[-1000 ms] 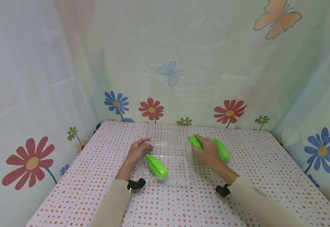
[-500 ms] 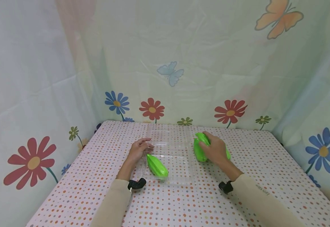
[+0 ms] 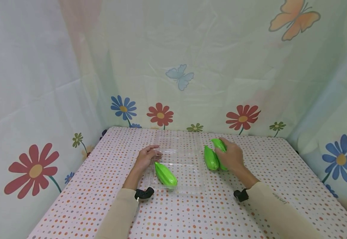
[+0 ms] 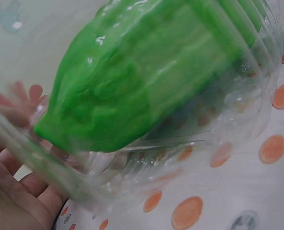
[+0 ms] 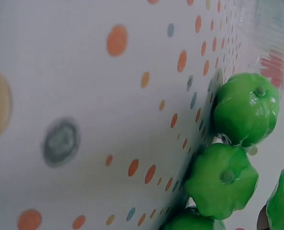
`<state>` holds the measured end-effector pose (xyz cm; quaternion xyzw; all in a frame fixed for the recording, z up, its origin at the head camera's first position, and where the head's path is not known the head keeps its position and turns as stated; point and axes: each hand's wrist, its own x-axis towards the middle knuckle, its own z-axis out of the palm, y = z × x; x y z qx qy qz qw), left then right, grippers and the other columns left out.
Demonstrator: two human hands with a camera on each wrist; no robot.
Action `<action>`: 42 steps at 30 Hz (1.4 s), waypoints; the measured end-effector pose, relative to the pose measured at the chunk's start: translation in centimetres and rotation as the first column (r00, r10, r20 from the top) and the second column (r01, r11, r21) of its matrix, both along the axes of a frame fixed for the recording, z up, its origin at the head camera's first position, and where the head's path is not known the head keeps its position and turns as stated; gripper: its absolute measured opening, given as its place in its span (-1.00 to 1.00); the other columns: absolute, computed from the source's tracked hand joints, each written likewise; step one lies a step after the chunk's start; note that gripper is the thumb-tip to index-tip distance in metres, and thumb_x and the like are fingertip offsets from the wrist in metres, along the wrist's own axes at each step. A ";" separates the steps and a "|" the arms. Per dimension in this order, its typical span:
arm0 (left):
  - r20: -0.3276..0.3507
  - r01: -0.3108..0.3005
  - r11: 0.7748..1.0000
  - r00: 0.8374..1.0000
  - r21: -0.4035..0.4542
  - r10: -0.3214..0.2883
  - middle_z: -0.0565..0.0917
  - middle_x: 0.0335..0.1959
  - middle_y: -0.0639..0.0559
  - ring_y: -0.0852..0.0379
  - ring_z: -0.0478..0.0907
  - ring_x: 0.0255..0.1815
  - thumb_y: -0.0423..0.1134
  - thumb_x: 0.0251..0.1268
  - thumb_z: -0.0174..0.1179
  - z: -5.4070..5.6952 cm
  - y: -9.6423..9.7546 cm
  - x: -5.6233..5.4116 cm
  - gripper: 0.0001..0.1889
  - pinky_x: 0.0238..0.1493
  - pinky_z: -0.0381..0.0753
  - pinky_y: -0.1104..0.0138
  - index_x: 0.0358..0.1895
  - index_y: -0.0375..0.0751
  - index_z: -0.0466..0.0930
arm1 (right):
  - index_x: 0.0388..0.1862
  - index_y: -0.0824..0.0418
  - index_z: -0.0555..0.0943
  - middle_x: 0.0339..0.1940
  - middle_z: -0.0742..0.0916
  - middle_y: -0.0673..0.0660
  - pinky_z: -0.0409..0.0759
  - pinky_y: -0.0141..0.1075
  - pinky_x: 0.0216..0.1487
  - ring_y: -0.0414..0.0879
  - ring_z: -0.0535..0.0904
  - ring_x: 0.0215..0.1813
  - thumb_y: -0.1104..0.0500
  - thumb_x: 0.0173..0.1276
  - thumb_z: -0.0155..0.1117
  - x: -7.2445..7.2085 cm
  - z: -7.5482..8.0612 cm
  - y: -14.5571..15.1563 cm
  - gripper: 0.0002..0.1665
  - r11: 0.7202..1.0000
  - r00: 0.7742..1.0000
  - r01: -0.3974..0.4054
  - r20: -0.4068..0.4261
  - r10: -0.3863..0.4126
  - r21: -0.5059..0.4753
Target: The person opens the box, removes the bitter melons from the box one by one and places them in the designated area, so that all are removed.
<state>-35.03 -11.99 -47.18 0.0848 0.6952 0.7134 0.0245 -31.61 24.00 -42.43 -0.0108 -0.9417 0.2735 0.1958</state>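
My right hand (image 3: 231, 155) holds a green bitter melon (image 3: 219, 144) over the table, right of the clear plastic container (image 3: 188, 191). The held bitter melon (image 5: 283, 199) shows at the right edge of the right wrist view. Beneath it, more bitter melons (image 5: 222, 180) lie side by side; one of them (image 3: 211, 159) is plain in the head view, another is partly behind the hand. My left hand (image 3: 145, 157) rests at the container's left side, fingers relaxed by its hinge. Inside the container's front half lies another bitter melon (image 4: 132, 76), slanting along the left wall.
The container's transparent lid (image 3: 177, 141) lies folded back behind the base. A dotted cloth (image 3: 102, 212) covers the table. Printed curtains (image 3: 215, 86) stand along its back and sides.
My right hand has moved right with its bitter melon, away from the container and over the others, uncovering one lying nearer the container. My left hand has stayed put.
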 end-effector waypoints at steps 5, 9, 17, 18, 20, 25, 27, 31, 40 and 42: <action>0.005 0.001 1.000 1.000 -0.002 -0.001 0.75 -0.13 -0.21 -0.04 0.74 -0.09 -0.37 0.54 0.03 0.1 0.0 0.0 -0.58 0.01 0.73 0.05 0.37 -0.42 0.43 | 0.48 0.27 0.42 0.10 0.65 0.39 0.52 0.01 -0.15 0.16 0.51 -0.10 0.06 0.39 0.14 -0.1 0.1 0.4 -0.30 1.000 1.000 0.011 0.011 -0.011 -0.013; 0.017 -0.004 1.000 1.000 -0.002 0.004 0.76 -0.13 -0.20 -0.06 0.74 -0.08 -0.36 0.52 0.05 0.1 0.1 -0.1 -0.58 0.04 0.72 0.05 0.37 -0.40 0.45 | 0.47 0.27 0.42 0.12 0.65 0.40 0.53 -0.01 -0.17 0.15 0.50 -0.11 0.07 0.41 0.15 -0.3 0.0 0.8 -0.32 1.000 1.000 0.020 0.010 -0.019 -0.015; 0.031 -0.001 1.000 1.000 0.000 0.001 0.75 -0.13 -0.19 -0.10 0.73 -0.04 -0.36 0.54 0.04 0.0 0.0 0.1 -0.59 0.03 0.73 0.04 0.36 -0.38 0.46 | 0.49 0.26 0.41 0.15 0.62 0.42 0.51 -0.04 -0.19 0.15 0.48 -0.10 0.03 0.42 0.16 -0.8 -0.2 2.3 -0.30 0.998 0.998 0.051 0.042 -0.049 -0.049; 0.031 -0.001 1.000 1.000 0.001 0.001 0.75 -0.13 -0.20 -0.10 0.73 -0.04 -0.36 0.54 0.04 -0.1 0.0 0.1 -0.59 0.03 0.73 0.04 0.36 -0.38 0.46 | 0.49 0.25 0.41 0.16 0.62 0.42 0.52 -0.04 -0.18 0.16 0.49 -0.09 0.03 0.42 0.15 -0.9 -0.3 2.5 -0.30 0.997 0.998 0.054 0.045 -0.052 -0.054; 0.029 -0.001 1.000 1.000 0.002 0.001 0.75 -0.13 -0.20 -0.10 0.73 -0.04 -0.35 0.54 0.04 -0.1 0.0 0.1 -0.59 0.03 0.73 0.04 0.36 -0.38 0.46 | 0.49 0.23 0.41 0.20 0.61 0.42 0.52 -0.02 -0.16 0.16 0.49 -0.07 0.03 0.42 0.16 -1.1 -0.3 2.9 -0.31 0.996 0.997 0.060 0.045 -0.057 -0.063; 0.020 -0.002 1.000 1.000 0.010 0.002 0.75 -0.17 -0.17 -0.09 0.74 -0.06 -0.36 0.52 0.05 -0.1 0.0 0.1 -0.58 0.01 0.74 0.07 0.36 -0.42 0.44 | 0.48 0.25 0.43 0.17 0.64 0.41 0.49 -0.07 -0.21 0.15 0.51 -0.11 0.04 0.45 0.17 -1.4 -0.7 3.7 -0.33 0.996 0.997 0.078 0.025 -0.077 -0.047; 0.015 0.001 1.000 1.000 0.019 -0.002 0.76 -0.18 -0.16 -0.10 0.74 -0.07 -0.38 0.52 0.05 -0.1 0.1 0.0 -0.58 0.00 0.74 0.07 0.36 -0.45 0.43 | 0.47 0.26 0.44 0.17 0.64 0.41 0.45 -0.10 -0.25 0.14 0.50 -0.13 0.04 0.45 0.16 -1.4 -0.6 3.9 -0.34 0.995 0.996 0.087 0.015 -0.086 -0.050; 0.007 0.008 0.999 1.000 0.032 -0.008 0.76 -0.18 -0.19 -0.15 0.73 -0.06 -0.39 0.52 0.05 -0.1 0.1 0.0 -0.58 0.03 0.73 0.04 0.36 -0.47 0.42 | 0.46 0.27 0.44 0.23 0.62 0.42 0.43 -0.09 -0.23 0.15 0.49 -0.12 0.05 0.44 0.14 -1.4 -0.5 4.2 -0.34 0.993 0.995 0.098 0.005 -0.098 -0.064; 0.011 0.006 1.000 1.000 0.025 -0.007 0.71 -0.04 -0.39 -0.28 0.68 0.04 -0.38 0.54 0.04 0.1 0.1 0.0 -0.59 0.10 0.69 -0.02 0.37 -0.43 0.44 | 0.52 0.25 0.37 0.33 0.55 0.44 0.51 0.01 -0.13 0.18 0.48 -0.02 0.01 0.46 0.18 -1.4 -0.8 5.0 -0.28 0.986 0.989 0.141 0.061 -0.137 -0.084; 0.011 0.007 1.000 1.000 0.027 -0.008 0.70 -0.04 -0.40 -0.30 0.68 0.05 -0.38 0.54 0.04 0.1 0.1 0.0 -0.59 0.10 0.69 -0.03 0.37 -0.43 0.43 | 0.53 0.24 0.36 0.32 0.54 0.45 0.53 -0.01 -0.15 0.18 0.47 -0.02 0.01 0.46 0.19 -1.5 -0.9 5.2 -0.28 0.984 0.987 0.152 0.072 -0.145 -0.093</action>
